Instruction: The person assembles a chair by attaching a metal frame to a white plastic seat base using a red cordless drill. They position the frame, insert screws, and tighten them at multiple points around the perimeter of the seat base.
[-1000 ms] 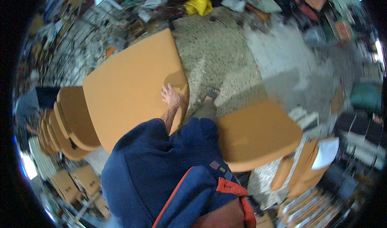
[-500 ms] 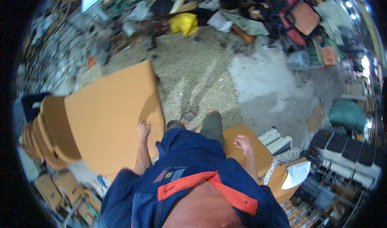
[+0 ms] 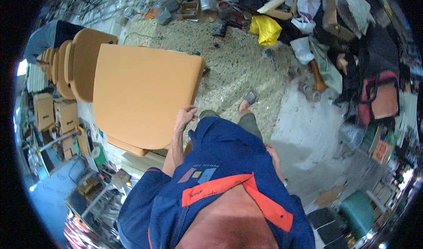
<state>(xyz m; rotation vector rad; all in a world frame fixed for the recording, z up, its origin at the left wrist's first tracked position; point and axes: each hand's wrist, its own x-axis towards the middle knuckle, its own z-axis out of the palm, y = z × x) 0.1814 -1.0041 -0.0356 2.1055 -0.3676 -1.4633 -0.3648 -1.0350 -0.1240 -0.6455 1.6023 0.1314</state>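
Observation:
A large tan padded cushion panel with rounded corners lies to my left, its flat side up. My left hand hangs by its near right edge, fingers loosely bent with nothing visible in them; whether it touches the edge I cannot tell. My right hand is low at my right side, partly hidden by the dark blue shirt, and its fingers do not show clearly. Under the panel's near edge another tan padded piece shows. Several rounded tan panels stand in a row at the panel's left.
A person in dark clothing is at the far left. Ahead on the speckled floor lie a yellow cloth, a small wooden box and bags. A red-framed chair is at right, a green rounded object lower right.
My view has turned, shifting the panel upward and slightly right in the picture. My right hand has dropped from over a tan seat to my side; that seat has left view. One foot has stepped forward.

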